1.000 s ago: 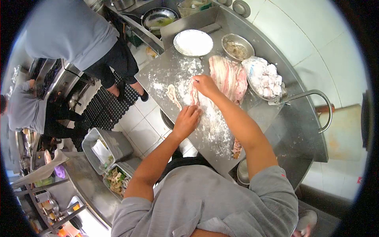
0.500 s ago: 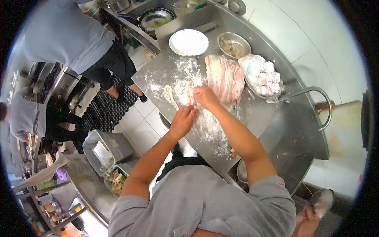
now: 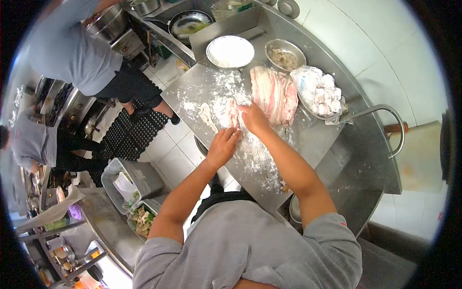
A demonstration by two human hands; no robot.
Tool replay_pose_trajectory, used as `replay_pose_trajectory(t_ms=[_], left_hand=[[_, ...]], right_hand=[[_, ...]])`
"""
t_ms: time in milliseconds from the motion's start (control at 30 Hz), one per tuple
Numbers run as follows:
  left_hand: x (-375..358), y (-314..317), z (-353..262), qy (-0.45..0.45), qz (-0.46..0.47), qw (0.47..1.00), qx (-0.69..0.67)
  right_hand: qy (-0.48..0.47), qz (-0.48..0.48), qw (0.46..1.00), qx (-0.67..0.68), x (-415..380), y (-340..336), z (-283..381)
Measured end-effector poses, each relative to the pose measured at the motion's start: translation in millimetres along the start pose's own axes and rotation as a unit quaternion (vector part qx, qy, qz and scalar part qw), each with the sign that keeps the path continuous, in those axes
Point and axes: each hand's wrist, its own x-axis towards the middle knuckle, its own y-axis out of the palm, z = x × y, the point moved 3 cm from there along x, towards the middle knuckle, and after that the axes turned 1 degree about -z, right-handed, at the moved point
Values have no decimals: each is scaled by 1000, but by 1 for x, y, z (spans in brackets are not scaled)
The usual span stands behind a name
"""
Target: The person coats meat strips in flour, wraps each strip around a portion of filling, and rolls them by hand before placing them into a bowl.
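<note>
meat strip [image 3: 233,114] | right hand [image 3: 253,118] shifted nearer pork pile [image 3: 274,94] | left hand [image 3: 222,144] unchanged

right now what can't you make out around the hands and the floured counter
- Head view: the meat strip under the right hand and left hand; the fingers cover much of it, so the grip is unclear.
- Contents of the metal bowl: too small to identify.
- Lower end of the floured counter: hidden by the right forearm.
- The pan on the stove: food too small and blurred.
- Faucet base: cut off by the meat tray.
</note>
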Motion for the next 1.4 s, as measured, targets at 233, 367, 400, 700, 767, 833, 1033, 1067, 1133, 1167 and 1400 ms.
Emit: replay_pose_trajectory(t_ms=[233,367,400,700,767,833,1033,1067,1133,1167,1400], left_hand=[[2,2,10,-7,10,1000,-17],[4,-3,7,-4,38,998,-46],[5,-5,6,-26,49,996,-66],[9,-7,20,-178,88,961,-194],[7,-5,23,-201,90,960,-174],[7,-13,15,-172,46,979,-97],[9,-21,8,12,21,999,40],[8,-17,10,30,21,998,47],[8,-13,12,35,13,997,65],[8,-10,13,37,10,997,73],[12,-5,24,31,9,998,60]], right_hand=[[-196,-5,980,32,-69,-28,22],[-250,-8,968,-9,-83,-11,22],[-251,-12,968,-12,-84,-9,22],[-195,-17,980,24,-81,0,14],[-182,10,983,24,-73,0,11],[-148,39,988,26,-65,1,6],[-83,142,986,39,-33,7,-8],[-78,143,984,67,-31,10,-13],[-31,166,982,79,-25,-3,0],[-7,178,980,86,-24,-6,4],[-93,51,992,68,-38,-2,10]])
